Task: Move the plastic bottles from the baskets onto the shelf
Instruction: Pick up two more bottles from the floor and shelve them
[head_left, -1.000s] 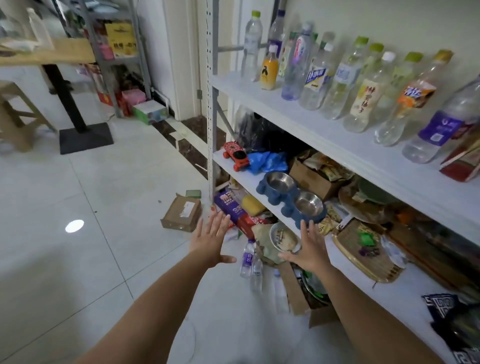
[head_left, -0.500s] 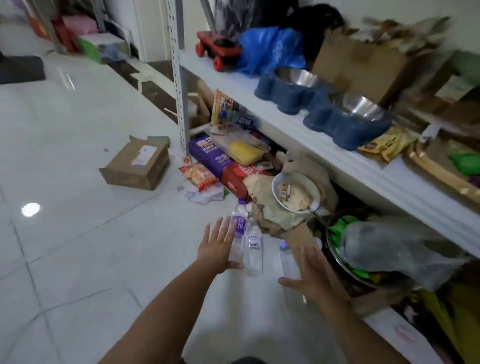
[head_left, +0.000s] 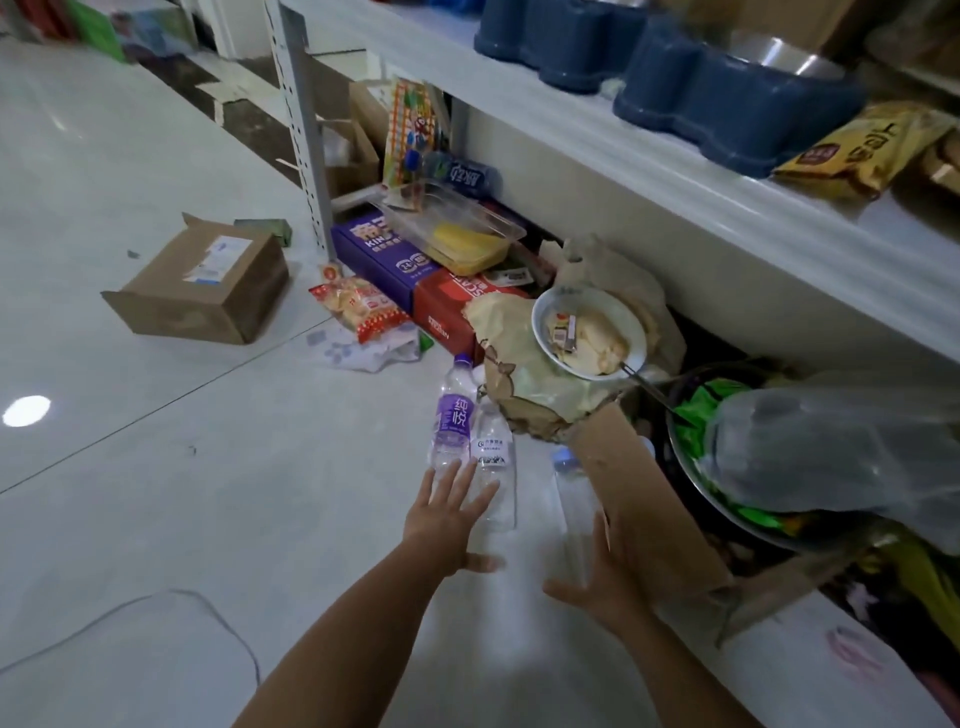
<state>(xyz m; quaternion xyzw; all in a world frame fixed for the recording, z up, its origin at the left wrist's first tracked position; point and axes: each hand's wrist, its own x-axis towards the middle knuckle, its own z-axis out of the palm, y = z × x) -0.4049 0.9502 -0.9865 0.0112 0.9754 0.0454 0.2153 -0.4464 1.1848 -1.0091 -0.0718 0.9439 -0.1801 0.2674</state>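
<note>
Three clear plastic bottles stand on the grey floor beside the white shelf (head_left: 675, 171). One has a purple label (head_left: 453, 415), one a white label (head_left: 493, 457), and one is bare with a pale blue cap (head_left: 571, 499). My left hand (head_left: 447, 519) hovers with fingers spread just in front of the purple and white labelled bottles. My right hand (head_left: 602, 577) is spread open at the base of the bare bottle, next to a cardboard flap (head_left: 644, 499). Neither hand holds anything. No basket is in view.
Under the shelf lie a purple box (head_left: 379, 260), a red box (head_left: 447, 312), a white bowl (head_left: 589, 332) on crumpled paper and a metal basin (head_left: 727, 509) with a plastic bag. A cardboard box (head_left: 202, 286) sits on the floor at left. Blue pet bowls (head_left: 675, 78) stand on the shelf.
My view has dropped from the upper shelf rows to the floor. Both hands have come down and forward, closing in on the three bottles on the floor.
</note>
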